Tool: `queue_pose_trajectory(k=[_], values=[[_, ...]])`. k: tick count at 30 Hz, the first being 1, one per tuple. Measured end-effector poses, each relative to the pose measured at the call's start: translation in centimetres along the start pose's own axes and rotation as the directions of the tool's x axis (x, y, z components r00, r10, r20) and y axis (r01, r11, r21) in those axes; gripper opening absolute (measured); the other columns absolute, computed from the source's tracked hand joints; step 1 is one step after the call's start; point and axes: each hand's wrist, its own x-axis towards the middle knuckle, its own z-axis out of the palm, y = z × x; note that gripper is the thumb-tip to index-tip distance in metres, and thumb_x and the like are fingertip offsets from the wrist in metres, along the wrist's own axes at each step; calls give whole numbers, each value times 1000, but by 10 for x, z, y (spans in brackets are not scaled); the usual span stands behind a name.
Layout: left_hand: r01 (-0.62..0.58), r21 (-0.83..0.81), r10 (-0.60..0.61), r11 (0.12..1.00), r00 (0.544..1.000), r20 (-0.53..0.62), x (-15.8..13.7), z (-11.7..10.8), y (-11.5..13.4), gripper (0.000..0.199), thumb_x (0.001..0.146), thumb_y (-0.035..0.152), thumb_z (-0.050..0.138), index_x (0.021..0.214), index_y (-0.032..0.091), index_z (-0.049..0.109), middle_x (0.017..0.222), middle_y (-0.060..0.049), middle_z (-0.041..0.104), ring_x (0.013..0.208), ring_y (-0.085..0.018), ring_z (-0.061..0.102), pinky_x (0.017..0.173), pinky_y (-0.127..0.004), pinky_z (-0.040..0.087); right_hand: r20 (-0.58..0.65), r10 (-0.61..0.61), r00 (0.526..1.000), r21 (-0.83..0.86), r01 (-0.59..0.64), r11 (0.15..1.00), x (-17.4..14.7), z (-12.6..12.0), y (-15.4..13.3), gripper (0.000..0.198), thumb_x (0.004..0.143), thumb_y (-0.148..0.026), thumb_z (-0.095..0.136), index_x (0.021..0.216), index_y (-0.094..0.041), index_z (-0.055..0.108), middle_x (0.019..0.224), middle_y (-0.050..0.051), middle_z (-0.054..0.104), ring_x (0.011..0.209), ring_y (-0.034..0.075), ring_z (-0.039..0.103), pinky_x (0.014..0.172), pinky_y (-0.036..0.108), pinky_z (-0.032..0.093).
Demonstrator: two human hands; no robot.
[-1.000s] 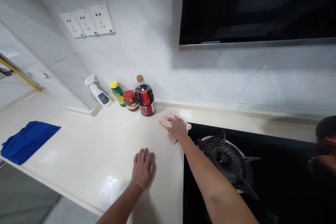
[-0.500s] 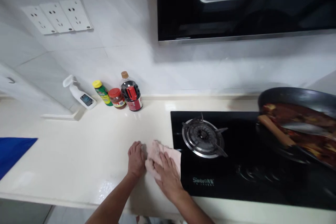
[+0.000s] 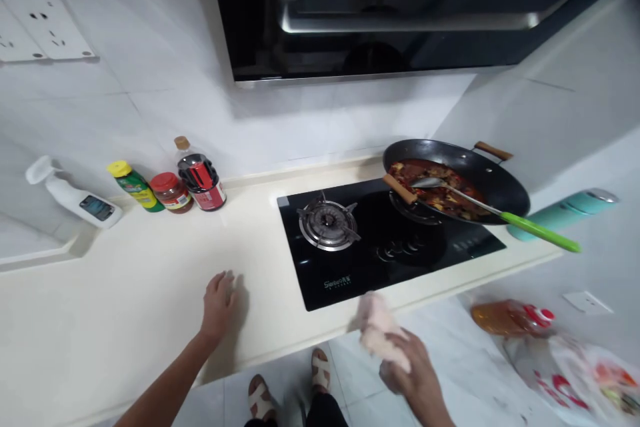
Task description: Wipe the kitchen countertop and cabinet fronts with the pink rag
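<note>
Clasped in your right hand (image 3: 416, 373), a pale pink cloth (image 3: 381, 330), blurred, appears at the near edge of the cream countertop (image 3: 150, 287), before the gas hob (image 3: 363, 263); your left hand (image 3: 218, 307), released, is left of the hob.

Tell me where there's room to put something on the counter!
The widest bare patch of counter is in front of the dark bottle and red-lidded jar, left of the left hand. A smaller one lies between that hand and the stove. It's crowded in that back row and under the wok.
</note>
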Motion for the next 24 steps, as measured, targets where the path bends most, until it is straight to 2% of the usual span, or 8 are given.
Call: queue_pose_trajectory(k=[2, 5, 8, 10, 14, 16, 20, 24], values=[[2, -2, -2, 1000, 1000, -10, -21, -19, -11, 36, 92, 37, 47, 120, 22, 64, 130, -14, 62, 126, -32, 55, 106, -55, 49, -178, 128, 976, 10, -128, 992, 18, -17, 19, 45, 88, -47, 50, 127, -26, 61, 139, 14, 55, 136, 33, 48, 110, 52, 45], [16, 25, -15, 1000, 1000, -28, -54, -47, -29, 35, 93, 41, 48, 118, 24, 64, 132, -15, 61, 127, -35, 56, 104, -59, 50, -242, 291, 926, -94, -321, 942, 63, -19, 26, 55, 88, -49, 38, 128, -18, 59, 144, 19, 50, 139, 34, 45, 112, 54, 42], [26, 69, -23, 997, 999, -47, -80, -68, -47, 33, 93, 44, 48, 113, 25, 65, 128, -17, 62, 123, -38, 57, 99, -64, 51, -247, 347, 905, -171, -394, 903, 92, 8, 8, 54, 88, -45, 39, 128, -14, 61, 150, 23, 42, 147, 38, 31, 116, 60, 33], [51, 86, -46, 995, 997, -58, -94, -77, -57, 33, 93, 45, 47, 112, 25, 64, 126, -16, 62, 121, -38, 58, 98, -64, 52, -240, 347, 907, -191, -394, 899, 86, 36, -20, 53, 89, -45, 46, 129, -15, 61, 153, 23, 39, 148, 41, 27, 114, 64, 31], [149, 57, -144, 987, 986, -82, -116, -85, -72, 37, 94, 51, 46, 115, 26, 63, 129, -14, 61, 121, -35, 59, 101, -60, 52, 22, 210, 977, -281, -196, 939, 37, 98, -110, 58, 86, -49, 63, 139, -24, 59, 157, 20, 37, 147, 47, 27, 109, 69, 33], [167, 26, -164, 986, 982, -91, -124, -86, -75, 43, 94, 56, 45, 116, 24, 63, 128, -14, 61, 121, -35, 59, 103, -61, 51, 252, 111, 961, -261, -43, 964, 15, 127, -161, 75, 75, -45, 78, 145, -32, 54, 162, 19, 33, 145, 53, 28, 108, 76, 29], [157, -34, -159, 987, 985, -70, -135, -88, -69, 50, 94, 61, 44, 119, 22, 63, 129, -15, 61, 124, -34, 58, 107, -60, 48, 589, -246, 769, 58, 263, 963, 6, 168, -248, 79, 85, -47, 75, 154, -43, 38, 171, 11, 14, 152, 48, 17, 115, 75, 21], [203, -99, -207, 974, 977, -40, -138, -97, -55, 50, 95, 60, 47, 124, 21, 61, 130, -14, 62, 128, -32, 56, 110, -57, 47, 647, -487, 586, 282, 410, 868, 20, 187, -297, 59, 99, -43, 59, 154, -44, 38, 172, 4, 8, 156, 38, 7, 122, 65, 17]])
